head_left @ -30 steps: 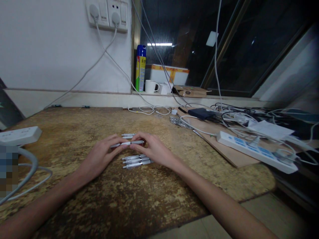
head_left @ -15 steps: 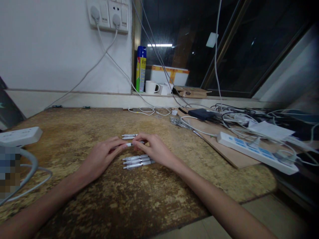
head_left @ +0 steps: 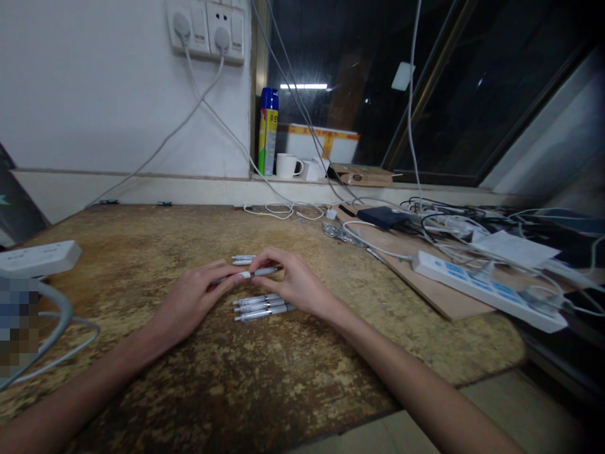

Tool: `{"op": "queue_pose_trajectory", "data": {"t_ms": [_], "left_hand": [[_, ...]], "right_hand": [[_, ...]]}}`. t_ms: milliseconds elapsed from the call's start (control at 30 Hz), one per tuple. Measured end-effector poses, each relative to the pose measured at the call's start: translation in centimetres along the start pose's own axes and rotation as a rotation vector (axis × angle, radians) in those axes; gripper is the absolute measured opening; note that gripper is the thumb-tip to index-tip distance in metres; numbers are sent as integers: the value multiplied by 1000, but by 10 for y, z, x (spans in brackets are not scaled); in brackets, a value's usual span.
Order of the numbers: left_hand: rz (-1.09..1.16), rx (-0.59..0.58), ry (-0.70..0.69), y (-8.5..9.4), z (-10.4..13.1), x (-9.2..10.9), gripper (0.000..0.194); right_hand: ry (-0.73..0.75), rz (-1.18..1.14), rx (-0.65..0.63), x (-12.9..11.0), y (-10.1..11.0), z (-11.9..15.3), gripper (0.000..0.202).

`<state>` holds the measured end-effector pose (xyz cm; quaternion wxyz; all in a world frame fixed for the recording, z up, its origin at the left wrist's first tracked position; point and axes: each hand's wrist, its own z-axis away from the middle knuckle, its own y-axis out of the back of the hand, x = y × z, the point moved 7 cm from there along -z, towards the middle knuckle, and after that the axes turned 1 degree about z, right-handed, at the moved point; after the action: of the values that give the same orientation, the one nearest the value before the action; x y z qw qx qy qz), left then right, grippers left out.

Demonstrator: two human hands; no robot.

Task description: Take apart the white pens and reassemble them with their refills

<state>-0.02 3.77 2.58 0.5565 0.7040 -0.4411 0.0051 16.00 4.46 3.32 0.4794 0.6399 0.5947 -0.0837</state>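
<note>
Between my two hands a white and grey pen [head_left: 265,272] is held level above the worn wooden table [head_left: 293,366]. My left hand [head_left: 201,287] pinches its left end, with thumb and fingers closed. My right hand [head_left: 288,277] has its thumb and fingertips on the pen near the middle, and the pen's right end shows inside that grip. Nearer to me, several white pens [head_left: 259,307] lie side by side, their right ends partly hidden by my right hand. Behind my hands lie more white pens [head_left: 242,259], also partly covered.
A white power strip [head_left: 486,290] rests on a brown board [head_left: 425,277] at right, amid tangled cables. Another power strip [head_left: 42,257] is at left. A spray can [head_left: 268,132] and a white mug [head_left: 286,165] stand on the sill.
The fingers of my right hand have shifted slightly on the pen, and more of its right part now shows. My left hand has stayed in place.
</note>
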Motion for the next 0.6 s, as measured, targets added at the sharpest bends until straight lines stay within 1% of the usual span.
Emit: {"op": "queue_pose_trajectory", "data": {"t_ms": [67, 167, 200, 267, 333, 367, 500, 600], "left_hand": [[-1, 5, 6, 1, 0, 1, 35], [-4, 5, 6, 2, 0, 1, 33], [-3, 1, 5, 1, 0, 1, 32], [2, -7, 4, 1, 0, 0, 32], [8, -11, 6, 0, 0, 0, 32], [10, -13, 7, 0, 0, 0, 32], [-2, -14, 14, 0, 0, 0, 33], [-5, -12, 22, 0, 0, -3, 34]], "right_hand": [[-32, -21, 5, 1, 0, 0, 13], [-96, -39, -23, 6, -2, 0, 18], [-87, -32, -29, 6, -2, 0, 17], [-23, -8, -22, 2, 0, 0, 10], [26, 0, -7, -1, 1, 0, 11], [24, -5, -7, -1, 1, 0, 13], [-58, -16, -58, 4, -2, 2, 13], [-36, 10, -40, 4, 1, 1, 11]]}}
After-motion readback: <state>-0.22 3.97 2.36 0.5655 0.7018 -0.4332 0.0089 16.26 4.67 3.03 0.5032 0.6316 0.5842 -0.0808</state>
